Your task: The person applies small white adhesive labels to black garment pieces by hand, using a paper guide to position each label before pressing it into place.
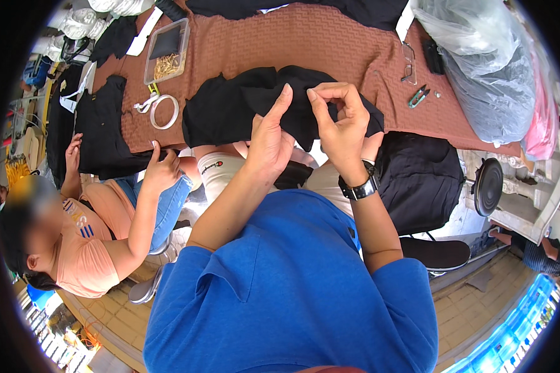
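A crumpled black garment (221, 102) lies along the near edge of the table and hangs over it toward my lap. My left hand (270, 143) is at its middle, thumb pointing up and the other fingers curled against the cloth, partly hidden by it. Just to the right, my right hand (342, 121) is raised over the garment, its thumb and index fingertip pressed together in a pinch. Whatever is in that pinch, if anything, is too small to make out. A dark watch is on my right wrist.
A brown cloth (230, 43) covers the table. On it are a clear box of small brass-coloured pieces (168, 65), a white tape roll (164, 112), green thread snips (419, 96), glasses (408, 62) and a large plastic bag (504, 93). At left, a co-worker's hands (162, 168) touch black trousers (99, 124).
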